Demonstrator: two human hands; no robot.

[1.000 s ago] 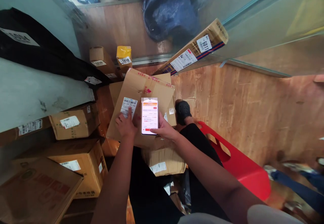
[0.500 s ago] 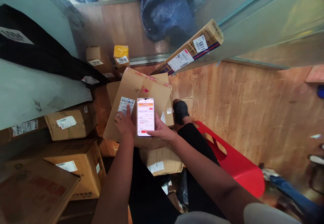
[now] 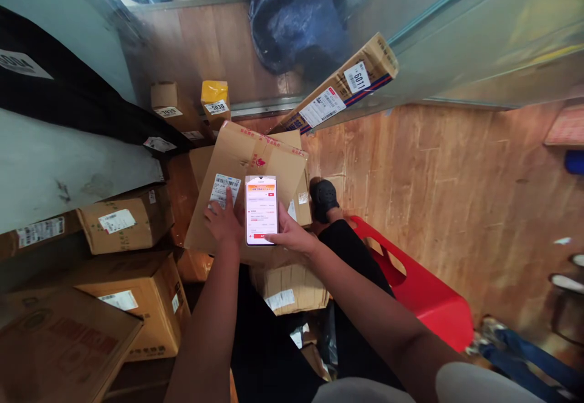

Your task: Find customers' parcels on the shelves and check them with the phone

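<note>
My right hand (image 3: 292,233) grips a smartphone (image 3: 261,211) with a lit screen, its thumb over the red bar at the lower edge of the display. The phone is above a large flat cardboard box (image 3: 232,148) sealed with printed tape. On that box lies my left hand (image 3: 224,220), fingers stretched out and touching a white shipping label (image 3: 225,190). The phone hides part of the box top. Under the large box, another carton (image 3: 292,296) with a label shows near my legs.
A long carton marked 6011 (image 3: 342,90) leans against the glass panel. Small boxes, one with a yellow top (image 3: 215,93), stand beyond. Several labelled cartons (image 3: 123,223) are stacked at left. A red plastic stool (image 3: 433,306) is at right, and a person's legs (image 3: 524,348) show at lower right.
The view has shifted slightly. My hands keep nearly the same places on the phone and box. At lower right, more of the other person's jeans and shoes now shows.
</note>
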